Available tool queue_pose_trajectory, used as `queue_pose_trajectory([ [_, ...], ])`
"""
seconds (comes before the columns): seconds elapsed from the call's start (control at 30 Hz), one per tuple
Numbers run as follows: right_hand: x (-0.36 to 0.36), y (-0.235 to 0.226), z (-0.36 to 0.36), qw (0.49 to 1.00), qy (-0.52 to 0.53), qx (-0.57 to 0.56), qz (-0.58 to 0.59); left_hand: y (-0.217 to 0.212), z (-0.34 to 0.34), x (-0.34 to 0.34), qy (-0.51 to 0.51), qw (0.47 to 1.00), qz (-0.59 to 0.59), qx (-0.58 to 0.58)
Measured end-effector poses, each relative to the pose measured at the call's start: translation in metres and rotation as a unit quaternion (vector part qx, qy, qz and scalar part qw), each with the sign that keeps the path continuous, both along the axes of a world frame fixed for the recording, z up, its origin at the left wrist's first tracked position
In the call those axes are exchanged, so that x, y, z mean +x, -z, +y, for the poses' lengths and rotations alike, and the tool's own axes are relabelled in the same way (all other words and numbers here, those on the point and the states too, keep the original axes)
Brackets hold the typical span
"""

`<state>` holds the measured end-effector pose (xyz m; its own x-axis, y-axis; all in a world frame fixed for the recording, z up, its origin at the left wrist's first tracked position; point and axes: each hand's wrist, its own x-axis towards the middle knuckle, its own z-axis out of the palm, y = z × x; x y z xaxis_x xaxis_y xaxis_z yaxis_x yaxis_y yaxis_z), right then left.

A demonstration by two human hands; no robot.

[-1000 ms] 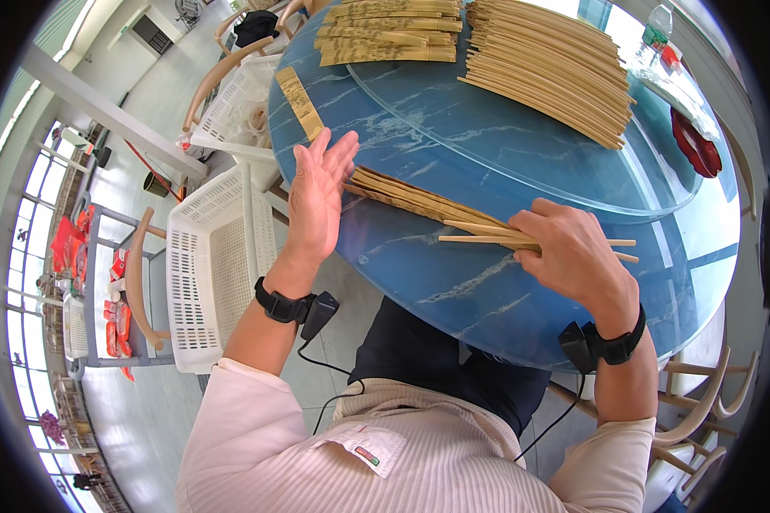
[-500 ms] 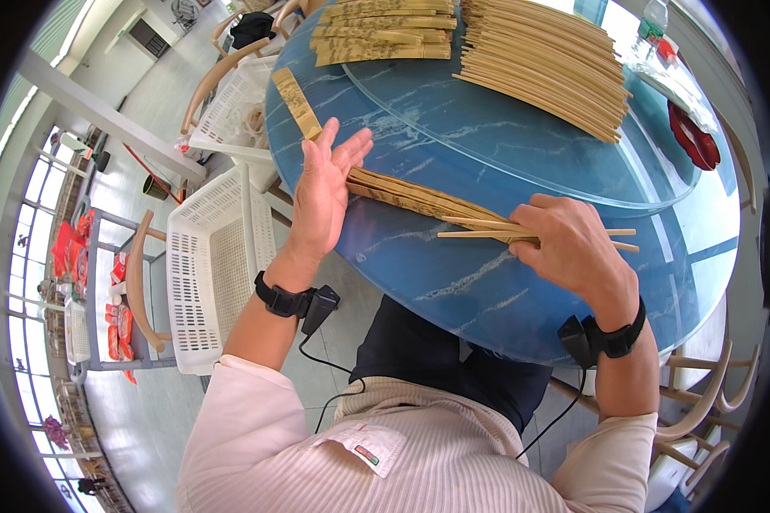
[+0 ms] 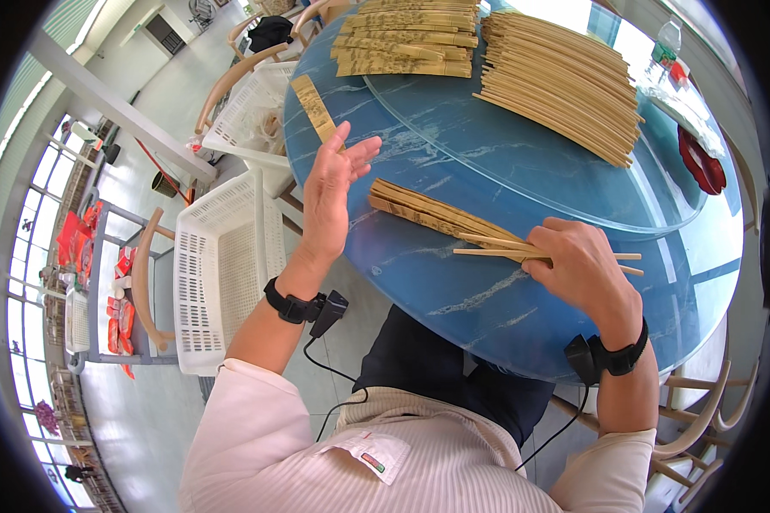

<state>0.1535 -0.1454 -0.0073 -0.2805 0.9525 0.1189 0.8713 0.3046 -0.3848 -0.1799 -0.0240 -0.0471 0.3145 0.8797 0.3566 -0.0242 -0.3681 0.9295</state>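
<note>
The blue table carried sorted bamboo stacks at its far side. One folded fan lay near the front edge, unsorted. Right hand gripped its sticks; left hand hovered open, just beside its end.

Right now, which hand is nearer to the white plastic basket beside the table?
Left. The left hand is raised over the table edge, just right of the white basket; the right hand rests on bamboo sticks farther right.
</note>
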Motion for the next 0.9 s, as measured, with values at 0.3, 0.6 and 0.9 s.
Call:
queue_pose_trajectory([
  [0.3, -0.001, -0.002, 0.000, 1.000, 0.003, 0.003, 0.008, -0.009, -0.002, -0.005, 0.026, 0.974, 0.223, 0.009],
  [0.6, -0.006, -0.003, 0.001, 1.000, 0.006, -0.009, 0.005, 0.005, -0.001, -0.012, 0.025, 0.989, 0.142, -0.027],
  [0.9, -0.010, 0.001, -0.001, 0.998, 0.035, -0.010, 0.053, 0.016, -0.002, -0.010, -0.008, 0.989, 0.147, 0.035],
])
